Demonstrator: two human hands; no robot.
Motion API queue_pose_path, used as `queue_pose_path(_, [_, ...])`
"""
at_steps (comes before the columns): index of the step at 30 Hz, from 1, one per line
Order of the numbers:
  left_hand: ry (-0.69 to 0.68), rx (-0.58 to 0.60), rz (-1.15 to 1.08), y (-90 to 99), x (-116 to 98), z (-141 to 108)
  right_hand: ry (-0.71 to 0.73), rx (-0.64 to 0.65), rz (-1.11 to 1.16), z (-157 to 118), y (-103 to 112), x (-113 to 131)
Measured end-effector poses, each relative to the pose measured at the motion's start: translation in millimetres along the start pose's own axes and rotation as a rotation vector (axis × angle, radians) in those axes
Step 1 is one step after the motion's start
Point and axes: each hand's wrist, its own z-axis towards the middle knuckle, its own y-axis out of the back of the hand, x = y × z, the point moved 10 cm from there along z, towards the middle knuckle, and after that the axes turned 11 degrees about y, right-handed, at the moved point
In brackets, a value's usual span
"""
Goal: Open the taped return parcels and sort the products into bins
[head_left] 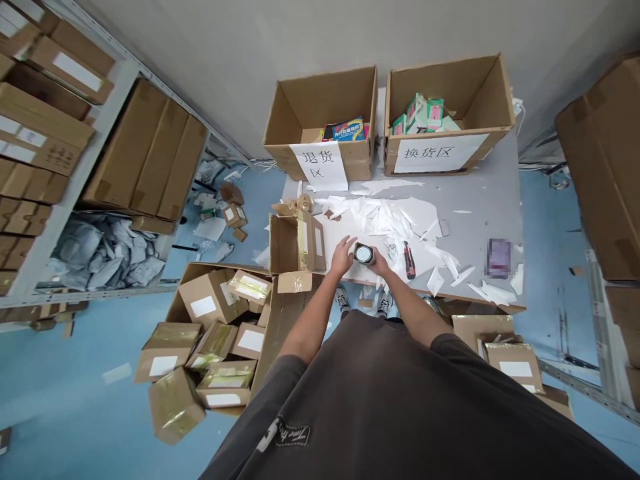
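My right hand grips a small dark box with a round, pale top from its right side, above the table's front edge. At the left of that box is my left hand, fingers stretched and apart; I cannot tell whether its thumb touches the box. An opened cardboard carton stands just left of my left hand, its flaps spread. To the right of my right hand lies a red and black utility knife. Torn white paper is strewn beyond my hands.
At the table's back stand two labelled cartons: the left carton has colourful packs inside, the right carton green and white boxes. A blurred purple item lies at right. Taped parcels fill a large box at lower left. Shelving flanks the left.
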Motion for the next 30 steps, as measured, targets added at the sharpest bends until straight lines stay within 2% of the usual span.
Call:
queue_pose_path(2, [-0.106,0.104,0.077,-18.6,-10.7,-8.8,-0.014,0.052,0.061,1.1,-5.4,-1.6])
queue_pose_path(5, [-0.111,0.178,0.080,-33.9,-13.9,-11.0,-0.030,0.094,0.142,5.7,-2.7,-2.2])
queue_pose_path(7, [-0.099,0.155,0.025,-33.0,-13.7,-6.0,-0.026,0.123,0.235,8.3,3.6,0.9])
queue_pose_path(11, [-0.151,0.121,-0.157,-26.1,-16.6,4.1,-0.021,0.181,0.569,7.2,17.2,17.0])
queue_pose_path(13, [-0.163,0.105,-0.221,-23.1,-16.6,6.7,-0.022,0.131,0.649,8.9,28.3,24.7])
queue_pose_path(17, [-0.148,0.076,-0.250,-22.1,-17.9,5.9,-0.026,-0.074,0.607,19.7,57.5,30.6])
queue_pose_path(19, [-0.121,0.060,-0.247,-23.1,-18.7,4.1,-0.005,-0.080,0.614,23.1,65.1,34.8])
queue_pose_path(22, [-0.068,0.026,-0.240,-24.3,-18.4,0.7,0.004,-0.071,0.693,18.1,71.4,36.2])
queue_pose_path(26, [-0.056,-0.002,-0.242,-25.0,-18.2,-6.5,-0.040,-0.184,0.793,-1.3,71.9,28.2])
queue_pose_path(30, [-0.068,-0.016,-0.268,-24.2,-16.0,-12.2,-0.064,-0.278,0.762,-10.9,65.3,26.4])
